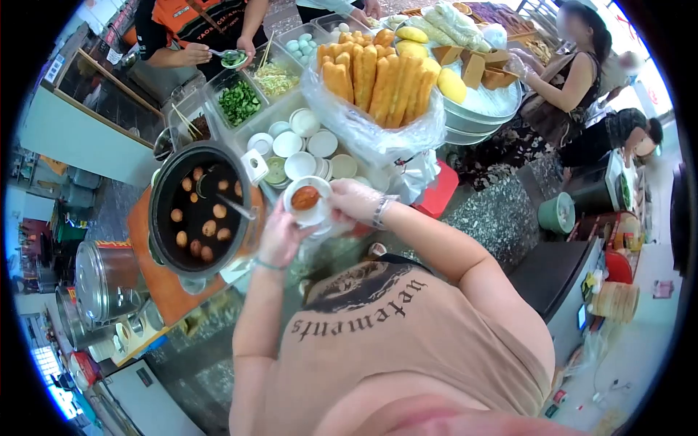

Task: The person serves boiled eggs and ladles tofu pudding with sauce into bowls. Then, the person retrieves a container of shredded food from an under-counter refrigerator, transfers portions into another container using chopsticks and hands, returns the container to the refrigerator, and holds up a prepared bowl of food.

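A small white bowl (318, 212) with something reddish-brown and glossy (305, 197) in it is held in front of my body. My left hand (280, 234) grips its near left side, fingers closed round the edge. On the other side, my right hand (354, 201), in a thin clear glove, has its fingers closed at the rim. Just beyond both hands sits a tray of small white dishes (299, 166). Left of the bowl stands a big dark pot (161, 218) of brown liquid with several brown eggs (209, 228) and a ladle (246, 211).
Fried dough sticks (378, 81) fill a plastic-lined container ahead. Tubs of chopped greens (239, 102) and pale shreds (275, 78) stand at the back left. A person (200, 36) across the counter holds a small dish and a spoon. Another person (567, 73) stands at right.
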Motion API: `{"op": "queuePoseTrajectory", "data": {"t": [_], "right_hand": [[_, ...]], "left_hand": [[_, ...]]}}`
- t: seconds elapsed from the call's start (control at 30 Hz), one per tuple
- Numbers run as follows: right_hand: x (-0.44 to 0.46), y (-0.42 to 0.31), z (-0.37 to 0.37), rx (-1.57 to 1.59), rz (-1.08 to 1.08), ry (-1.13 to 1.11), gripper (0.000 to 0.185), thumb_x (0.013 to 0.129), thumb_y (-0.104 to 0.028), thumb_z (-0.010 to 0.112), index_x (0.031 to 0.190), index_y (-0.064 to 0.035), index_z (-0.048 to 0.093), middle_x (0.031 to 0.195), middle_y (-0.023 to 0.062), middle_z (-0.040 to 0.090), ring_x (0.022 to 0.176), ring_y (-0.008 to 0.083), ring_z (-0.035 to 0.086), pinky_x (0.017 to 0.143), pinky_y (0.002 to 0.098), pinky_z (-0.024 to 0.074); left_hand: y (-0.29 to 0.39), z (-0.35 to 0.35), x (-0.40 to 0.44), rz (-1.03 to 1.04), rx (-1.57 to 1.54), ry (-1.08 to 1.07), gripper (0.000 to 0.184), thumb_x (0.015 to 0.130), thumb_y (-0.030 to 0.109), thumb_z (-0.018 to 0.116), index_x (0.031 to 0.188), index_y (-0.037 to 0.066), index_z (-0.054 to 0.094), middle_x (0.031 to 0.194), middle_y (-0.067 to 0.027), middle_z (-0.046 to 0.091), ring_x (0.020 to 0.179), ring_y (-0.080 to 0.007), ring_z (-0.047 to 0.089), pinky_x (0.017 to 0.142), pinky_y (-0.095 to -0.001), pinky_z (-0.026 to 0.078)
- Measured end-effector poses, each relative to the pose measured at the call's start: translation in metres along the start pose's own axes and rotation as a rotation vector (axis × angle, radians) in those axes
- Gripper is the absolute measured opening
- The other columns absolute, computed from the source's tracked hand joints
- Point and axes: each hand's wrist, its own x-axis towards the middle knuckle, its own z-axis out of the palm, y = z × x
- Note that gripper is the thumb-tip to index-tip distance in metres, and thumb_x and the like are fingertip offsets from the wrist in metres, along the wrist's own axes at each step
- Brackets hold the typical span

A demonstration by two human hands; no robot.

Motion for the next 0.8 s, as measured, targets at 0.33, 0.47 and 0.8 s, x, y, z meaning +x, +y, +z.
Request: {"op": "queuePoseTrajectory", "data": {"t": [0.33,0.47,0.8], "right_hand": [[-0.018,0.023,-0.135,-0.002,-0.004,0.341,0.018,0.088,-0.017,0.048,0.089,-0.0036,0.060,0.065,0.0041,0.057,0.050,0.0120,0.053,0.047,0.0269,0.0451],[-0.021,-0.013,-0.218,-0.200,-0.038,0.470,0.016,0.086,-0.018,0.049,0.081,-0.0065,0.059,0.063,-0.0008,0.055,0.051,0.0088,0.052,0.047,0.0233,0.0422],[0.040,-0.072,-0.416,0.007,-0.149,0.528,0.013,0.086,-0.015,0.050,0.076,-0.0063,0.052,0.065,0.0032,0.055,0.048,0.0060,0.046,0.041,0.0200,0.0360]], "left_hand": [[-0.032,0.036,0.062,-0.025,0.034,-0.148,0.067,0.091,0.020,0.054,0.146,0.007,0.017,0.130,-0.0144,0.045,0.119,-0.0290,0.049,0.091,-0.0451,0.047],[-0.039,0.021,0.061,-0.057,0.122,-0.002,0.068,0.091,0.023,0.055,0.146,0.006,0.017,0.127,-0.0155,0.046,0.113,-0.0274,0.052,0.088,-0.0422,0.048],[-0.097,-0.009,0.038,0.084,0.294,0.470,0.061,0.090,0.013,0.048,0.144,0.004,0.020,0.129,-0.0164,0.045,0.108,-0.0257,0.055,0.087,-0.0367,0.049]]}}
